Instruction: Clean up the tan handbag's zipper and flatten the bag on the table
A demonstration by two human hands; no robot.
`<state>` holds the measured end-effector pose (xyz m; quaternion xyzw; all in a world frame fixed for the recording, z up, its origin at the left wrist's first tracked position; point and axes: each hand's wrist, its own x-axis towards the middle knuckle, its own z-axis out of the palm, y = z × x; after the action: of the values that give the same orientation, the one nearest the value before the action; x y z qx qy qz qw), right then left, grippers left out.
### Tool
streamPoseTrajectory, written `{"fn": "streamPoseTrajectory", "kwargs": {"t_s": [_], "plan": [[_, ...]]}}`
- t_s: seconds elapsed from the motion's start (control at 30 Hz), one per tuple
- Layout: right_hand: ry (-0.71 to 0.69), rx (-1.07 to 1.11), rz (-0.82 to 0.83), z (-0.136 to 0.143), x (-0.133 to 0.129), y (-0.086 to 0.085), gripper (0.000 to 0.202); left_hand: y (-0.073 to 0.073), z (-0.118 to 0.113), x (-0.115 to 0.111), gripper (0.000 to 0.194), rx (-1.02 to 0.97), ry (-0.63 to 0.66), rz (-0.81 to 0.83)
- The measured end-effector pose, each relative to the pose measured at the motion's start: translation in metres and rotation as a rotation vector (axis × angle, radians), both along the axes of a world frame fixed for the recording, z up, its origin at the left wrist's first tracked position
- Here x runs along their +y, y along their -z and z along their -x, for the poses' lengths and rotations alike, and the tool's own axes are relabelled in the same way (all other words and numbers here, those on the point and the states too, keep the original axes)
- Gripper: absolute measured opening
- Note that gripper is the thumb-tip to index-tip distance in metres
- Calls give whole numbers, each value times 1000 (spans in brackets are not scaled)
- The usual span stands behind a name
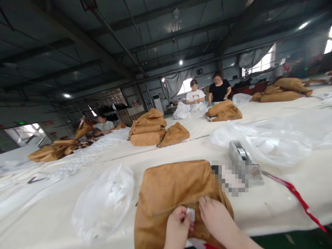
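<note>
A tan leather-like bag point(176, 183) lies on the pale table right in front of me. Over its lower half, my left hand point(179, 224) is closed with thumb and fingers pinched on a small white tag point(191, 214). Just to the right, my right hand point(215, 216) rests on the bag near a seam, its fingers bent together; whatever they grip is too small to make out. A tape dispenser point(242, 155) stands beyond the bag on the right, with a blurred patch beside it.
A clear plastic bag point(106, 204) of white scraps lies left. Plastic sheeting point(264, 141) and red-handled scissors point(293, 188) are at right. Tan bags point(147, 128) are piled farther back. Two people point(219, 88) stand across the table; another person point(103, 125) is at far left.
</note>
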<state>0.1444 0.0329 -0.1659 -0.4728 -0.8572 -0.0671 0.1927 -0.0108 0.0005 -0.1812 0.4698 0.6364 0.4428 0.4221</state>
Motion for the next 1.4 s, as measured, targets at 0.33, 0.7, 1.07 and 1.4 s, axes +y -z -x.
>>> {"fn": "streamPoseTrajectory", "kwargs": {"t_s": [0.33,0.7,1.07,1.4], "plan": [[-155,554,309,-12,-3,-2,12,-27,-18,-16,9,164,-71,-52],[-197,754,306,-11,-17,0,11,-26,-47,-15,14,191,-168,-147],[-263,691,262,-2,-15,1,15,-11,-42,-18,23,4,-309,-189],[-354,729,351,-12,-23,-13,22,-10,-41,-19,29,7,-276,-194]]}}
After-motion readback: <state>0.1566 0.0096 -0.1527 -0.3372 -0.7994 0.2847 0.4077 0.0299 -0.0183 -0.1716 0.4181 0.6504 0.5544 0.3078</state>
